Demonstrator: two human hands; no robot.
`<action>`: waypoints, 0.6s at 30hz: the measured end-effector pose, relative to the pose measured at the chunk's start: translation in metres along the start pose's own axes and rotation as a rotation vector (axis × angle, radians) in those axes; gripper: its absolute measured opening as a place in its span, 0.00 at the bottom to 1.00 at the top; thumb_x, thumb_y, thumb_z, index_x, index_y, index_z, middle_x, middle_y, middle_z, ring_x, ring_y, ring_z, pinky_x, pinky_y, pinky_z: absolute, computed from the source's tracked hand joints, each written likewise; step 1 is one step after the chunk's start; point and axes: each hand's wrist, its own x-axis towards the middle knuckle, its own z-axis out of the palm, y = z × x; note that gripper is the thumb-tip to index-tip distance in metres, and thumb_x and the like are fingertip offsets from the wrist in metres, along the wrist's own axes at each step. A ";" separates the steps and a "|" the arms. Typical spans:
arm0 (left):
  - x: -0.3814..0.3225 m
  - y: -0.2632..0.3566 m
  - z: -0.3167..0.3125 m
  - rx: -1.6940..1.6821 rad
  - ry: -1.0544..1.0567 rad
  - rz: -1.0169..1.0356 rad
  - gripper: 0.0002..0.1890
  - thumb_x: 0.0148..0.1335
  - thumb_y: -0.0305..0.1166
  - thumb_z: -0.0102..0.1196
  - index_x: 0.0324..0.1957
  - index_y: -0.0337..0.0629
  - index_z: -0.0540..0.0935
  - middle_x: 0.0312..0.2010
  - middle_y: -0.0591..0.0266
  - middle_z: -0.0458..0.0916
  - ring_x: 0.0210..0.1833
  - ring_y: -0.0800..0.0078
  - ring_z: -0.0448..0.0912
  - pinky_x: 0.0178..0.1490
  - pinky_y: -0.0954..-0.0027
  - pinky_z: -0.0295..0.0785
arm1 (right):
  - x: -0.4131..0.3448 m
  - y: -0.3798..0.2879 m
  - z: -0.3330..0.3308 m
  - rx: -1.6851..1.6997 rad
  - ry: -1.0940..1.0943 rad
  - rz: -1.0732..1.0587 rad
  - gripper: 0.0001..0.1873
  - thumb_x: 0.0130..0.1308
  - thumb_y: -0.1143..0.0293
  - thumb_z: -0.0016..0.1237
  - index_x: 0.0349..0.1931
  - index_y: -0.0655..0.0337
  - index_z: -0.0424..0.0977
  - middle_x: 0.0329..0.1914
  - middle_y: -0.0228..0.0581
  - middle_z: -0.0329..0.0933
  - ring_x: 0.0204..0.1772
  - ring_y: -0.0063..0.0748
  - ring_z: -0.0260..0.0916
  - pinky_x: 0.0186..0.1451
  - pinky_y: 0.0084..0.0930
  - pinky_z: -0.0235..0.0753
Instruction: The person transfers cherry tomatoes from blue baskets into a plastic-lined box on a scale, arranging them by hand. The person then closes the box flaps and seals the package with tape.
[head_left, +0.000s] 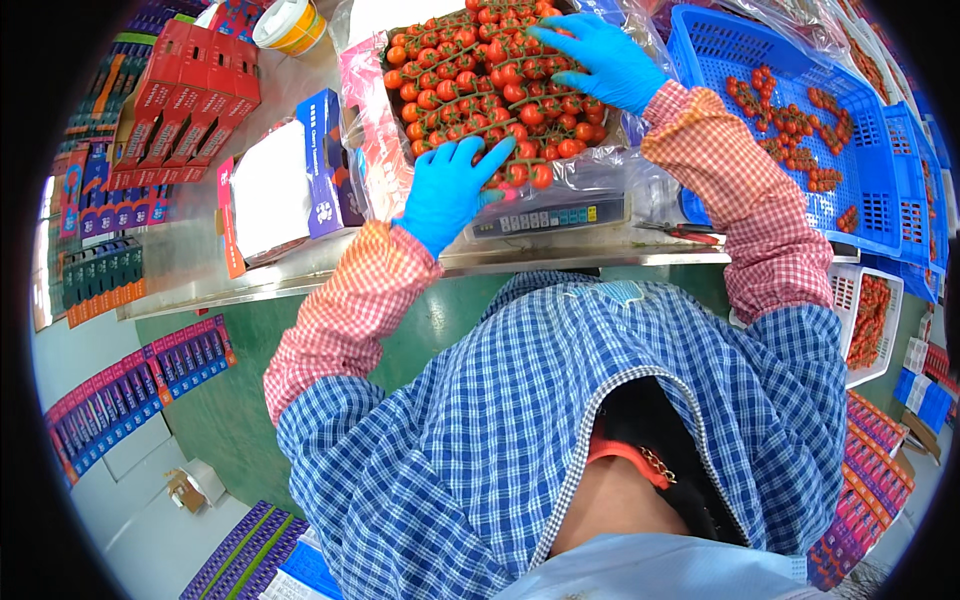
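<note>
An open cardboard box (373, 124) lined with clear plastic is filled with rows of red cherry tomatoes on the vine (480, 90). My left hand (452, 187), in a blue glove, rests at the near edge of the tomatoes, its fingertips on the lowest row. My right hand (607, 61), also in a blue glove, spreads its fingers over the tomatoes at the upper right. Whether either hand grips a vine cannot be told. A digital scale (551, 217) with a row of keys shows just below the box.
A blue plastic crate (870, 187) with some tomato vines stands at the right, near red-handled scissors or snips (694, 235). To the left are a smaller box with a white liner (270, 191), stacked red cartons (184, 97) and a white bucket (289, 26). The metal table edge (645, 256) runs before me.
</note>
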 end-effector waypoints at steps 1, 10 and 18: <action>-0.005 0.004 -0.001 0.013 -0.031 -0.045 0.37 0.45 0.45 0.61 0.61 0.64 0.64 0.45 0.62 0.71 0.43 0.62 0.72 0.44 0.60 0.69 | 0.005 -0.005 0.002 -0.039 -0.059 -0.005 0.35 0.55 0.65 0.53 0.64 0.48 0.55 0.62 0.43 0.59 0.61 0.46 0.59 0.62 0.38 0.63; -0.031 -0.001 -0.023 -0.116 0.004 -0.104 0.35 0.50 0.45 0.58 0.63 0.62 0.62 0.50 0.60 0.68 0.49 0.58 0.68 0.50 0.55 0.64 | 0.034 -0.017 0.001 0.055 -0.285 -0.017 0.41 0.53 0.71 0.55 0.66 0.47 0.50 0.56 0.41 0.65 0.57 0.42 0.63 0.58 0.34 0.68; 0.025 0.006 -0.004 0.095 -0.028 0.098 0.32 0.57 0.60 0.42 0.64 0.70 0.58 0.66 0.58 0.53 0.68 0.47 0.49 0.65 0.36 0.41 | -0.009 -0.030 -0.029 1.139 0.010 0.138 0.36 0.53 0.77 0.54 0.64 0.53 0.56 0.63 0.39 0.61 0.66 0.32 0.54 0.65 0.32 0.60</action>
